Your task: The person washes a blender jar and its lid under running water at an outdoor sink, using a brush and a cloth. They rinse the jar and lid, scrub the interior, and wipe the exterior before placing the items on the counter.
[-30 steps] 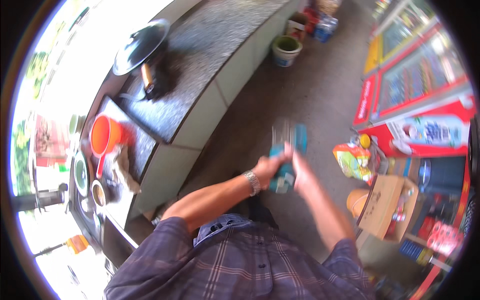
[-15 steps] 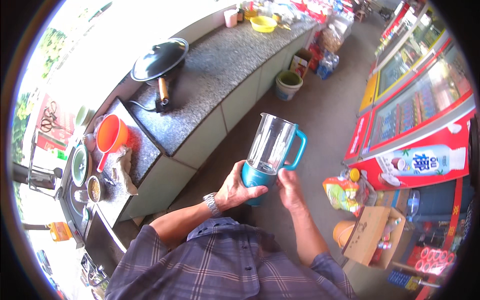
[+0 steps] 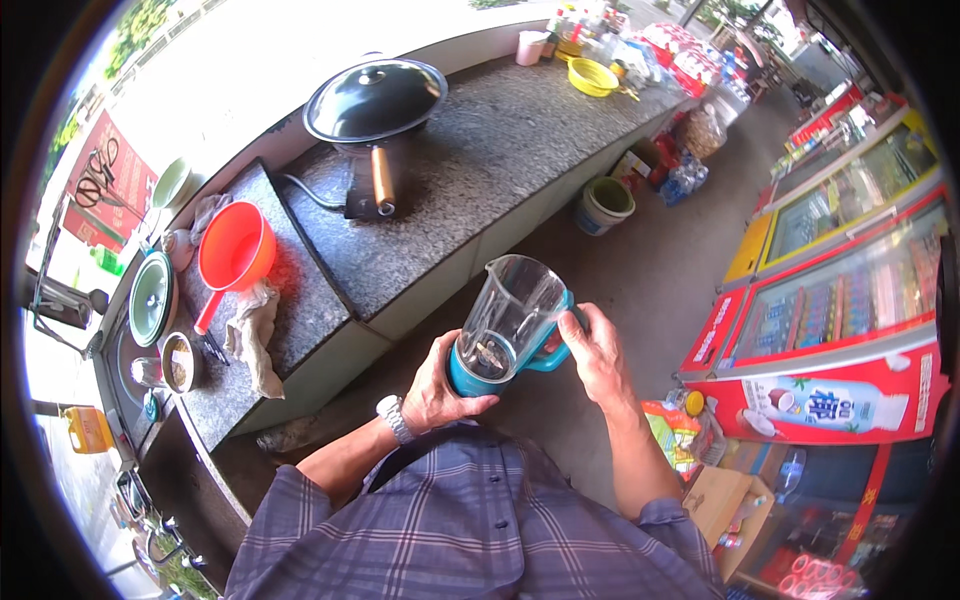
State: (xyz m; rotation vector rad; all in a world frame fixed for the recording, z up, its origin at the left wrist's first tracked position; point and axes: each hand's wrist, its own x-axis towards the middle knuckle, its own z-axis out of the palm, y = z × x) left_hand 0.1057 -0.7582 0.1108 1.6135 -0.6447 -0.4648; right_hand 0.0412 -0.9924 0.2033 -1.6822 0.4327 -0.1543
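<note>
A clear blender jug with a teal base and teal handle is held in front of my chest, tilted with its rim up and away from me. Through its wall the metal blade at the bottom shows. My left hand, with a metal-band watch at the wrist, wraps round the teal base from the left. On the right side, my right hand grips the upper part of the handle, its thumb on the near side. Some fingers of both hands are hidden behind the jug.
Along the left runs a granite counter with a lidded wok, a red dipper, a crumpled cloth and a yellow basket. A bucket stands on the floor. Display fridges and a cardboard box are at right.
The jug has moved left and slightly down, and leans more. My right hand has gone from low by the base up to the handle, closing on it. The view has shifted.
</note>
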